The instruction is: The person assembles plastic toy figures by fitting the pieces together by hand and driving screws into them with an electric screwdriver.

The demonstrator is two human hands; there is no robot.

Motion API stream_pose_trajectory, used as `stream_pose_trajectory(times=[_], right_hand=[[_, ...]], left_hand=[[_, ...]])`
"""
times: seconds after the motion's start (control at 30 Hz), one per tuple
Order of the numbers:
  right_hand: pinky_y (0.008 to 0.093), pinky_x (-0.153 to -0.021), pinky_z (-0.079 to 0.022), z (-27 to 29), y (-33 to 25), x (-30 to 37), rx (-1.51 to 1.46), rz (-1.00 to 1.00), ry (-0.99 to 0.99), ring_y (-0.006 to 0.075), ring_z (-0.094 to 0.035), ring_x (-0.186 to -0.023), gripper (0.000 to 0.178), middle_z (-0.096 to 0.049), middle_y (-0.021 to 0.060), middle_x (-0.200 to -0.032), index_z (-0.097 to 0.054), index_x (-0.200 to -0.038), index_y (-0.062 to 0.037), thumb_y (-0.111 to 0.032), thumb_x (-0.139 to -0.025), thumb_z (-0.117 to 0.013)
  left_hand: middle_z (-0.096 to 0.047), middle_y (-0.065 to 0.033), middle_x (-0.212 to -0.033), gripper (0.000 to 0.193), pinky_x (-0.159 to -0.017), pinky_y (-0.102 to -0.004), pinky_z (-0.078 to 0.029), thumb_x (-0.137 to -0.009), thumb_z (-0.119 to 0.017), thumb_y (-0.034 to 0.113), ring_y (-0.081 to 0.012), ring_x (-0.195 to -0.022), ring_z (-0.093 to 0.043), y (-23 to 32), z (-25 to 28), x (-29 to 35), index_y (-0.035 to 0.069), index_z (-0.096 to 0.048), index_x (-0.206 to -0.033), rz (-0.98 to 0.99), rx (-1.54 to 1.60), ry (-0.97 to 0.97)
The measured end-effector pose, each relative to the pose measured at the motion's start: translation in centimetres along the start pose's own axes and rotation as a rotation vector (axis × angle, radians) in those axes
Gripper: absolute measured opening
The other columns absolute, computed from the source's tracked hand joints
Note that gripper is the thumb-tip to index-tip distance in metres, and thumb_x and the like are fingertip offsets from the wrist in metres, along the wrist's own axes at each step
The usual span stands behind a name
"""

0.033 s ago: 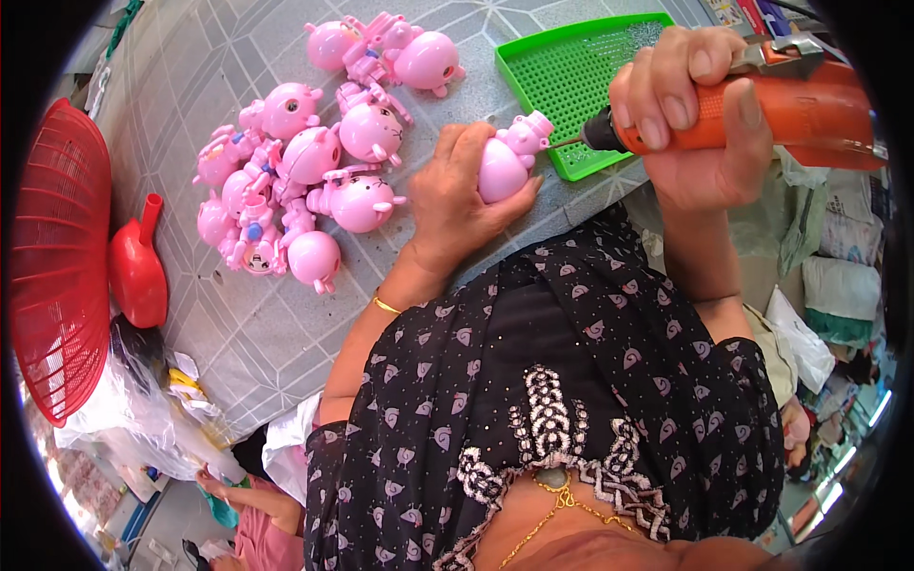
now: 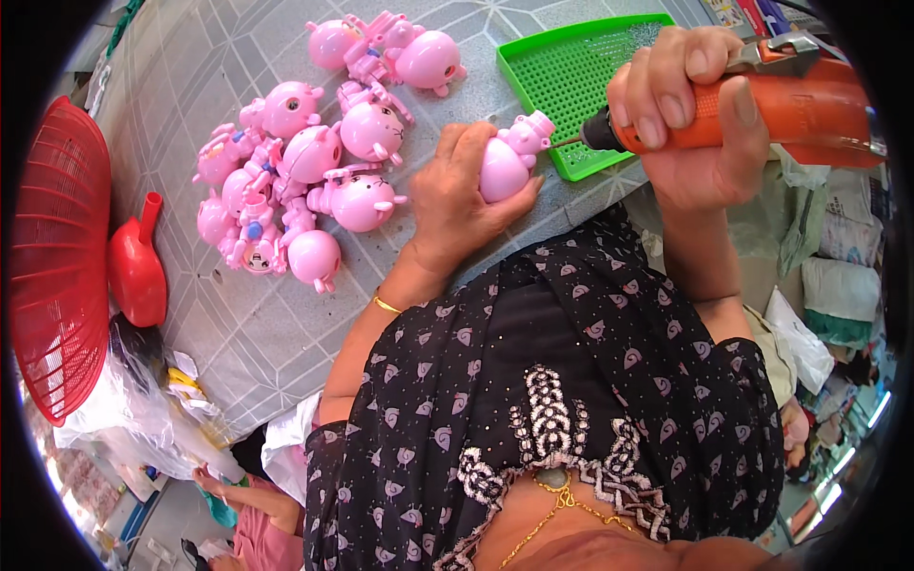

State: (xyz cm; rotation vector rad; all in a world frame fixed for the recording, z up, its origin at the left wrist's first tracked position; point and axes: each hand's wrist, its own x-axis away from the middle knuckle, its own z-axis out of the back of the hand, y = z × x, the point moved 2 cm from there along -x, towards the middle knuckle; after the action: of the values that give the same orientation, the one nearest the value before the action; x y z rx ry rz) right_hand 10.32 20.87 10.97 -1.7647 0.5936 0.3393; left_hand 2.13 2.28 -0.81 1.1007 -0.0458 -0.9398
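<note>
My left hand (image 2: 457, 186) is closed around a pink toy figure (image 2: 505, 167) with a round head, held on its side just above the table. Its narrow body end points to the right. In my right hand (image 2: 693, 119) is an orange electric screwdriver (image 2: 795, 109) with a metal lever on top, my fingers wrapped about its front. The thin bit (image 2: 566, 142) reaches left to the toy's body and appears to touch it. Whether a screw sits at the tip is too small to tell. Several similar pink toys (image 2: 309, 155) lie heaped left of my left hand.
Behind the screwdriver tip lies a green perforated tray (image 2: 562, 95) with small metal bits at its far right. A red basket (image 2: 59, 276) and a red scoop (image 2: 139, 271) are at the left of the grey table (image 2: 238, 352). Another person's arm (image 2: 257, 500) shows at lower left.
</note>
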Motion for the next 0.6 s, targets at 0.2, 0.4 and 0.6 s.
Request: stream_pose_trajectory(times=[0.2, 0.4, 0.6], right_hand=[[0.0330, -0.069, -0.045, 0.03, 0.63, 0.16, 0.029, 0.002, 0.013, 0.0128, -0.051, -0.064, 0.025, -0.052, 0.0017, -0.083, -0.056, -0.111, -0.0100, -0.034, -0.104, -0.054], [0.0330, -0.069, -0.045, -0.05, 0.58, 0.12, 0.046, 0.000, 0.026, 0.0128, -0.051, -0.065, 0.024, -0.052, 0.0018, -0.083, -0.056, -0.111, -0.0102, -0.033, -0.103, -0.054], [0.0330, -0.070, -0.045, -0.33, 0.64, 0.22, 0.076, -0.018, 0.039, 0.0129, -0.051, -0.065, 0.023, -0.052, 0.0018, -0.082, -0.054, -0.110, -0.0106, -0.033, -0.102, -0.055]], left_hand=[[-0.065, -0.0126, -0.099, 0.055, -0.069, -0.0393, -0.056, -0.068, -0.092, 0.021, -0.0289, -0.082, -0.068, 0.11, 0.01, -0.03, 0.005, -0.064, -0.112, 0.000, -0.011, 0.001], [-0.065, -0.0123, -0.099, 0.055, -0.068, -0.0390, -0.056, -0.068, -0.092, 0.022, -0.0288, -0.082, -0.068, 0.40, 0.05, 0.01, 0.005, -0.065, -0.113, 0.003, -0.017, -0.008], [-0.066, -0.0122, -0.099, 0.055, -0.068, -0.0389, -0.056, -0.068, -0.092, 0.023, -0.0290, -0.081, -0.068, 0.44, 0.07, 0.01, 0.006, -0.065, -0.113, 0.001, -0.019, -0.007]])
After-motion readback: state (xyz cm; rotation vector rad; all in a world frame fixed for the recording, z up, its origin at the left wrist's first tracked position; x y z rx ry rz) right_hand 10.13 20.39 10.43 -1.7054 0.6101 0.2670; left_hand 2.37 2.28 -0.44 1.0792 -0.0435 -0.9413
